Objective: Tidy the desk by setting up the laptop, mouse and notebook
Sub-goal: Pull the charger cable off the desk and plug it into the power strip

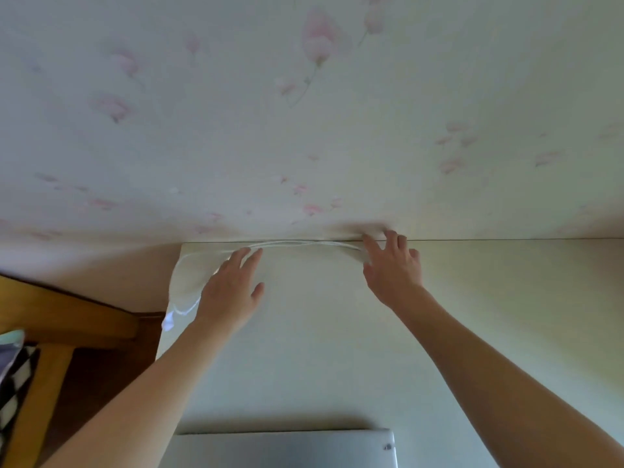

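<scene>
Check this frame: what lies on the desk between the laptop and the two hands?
Nothing: in the head view, bare desk runs from the closed laptop to the left hand and right hand. The white cable lies beyond them.

The closed silver laptop (283, 447) is cut off by the near edge, so only its far strip shows, and the small mark near its right corner is too small to read. The thin white cable (297, 244) along the far edge of the pale desk (320, 349) passes under the left hand (229, 292) and ends beneath the right hand (391, 265), its ends hidden. At far left, a black-and-white patterned cloth (13, 376) is cropped by the frame.
</scene>
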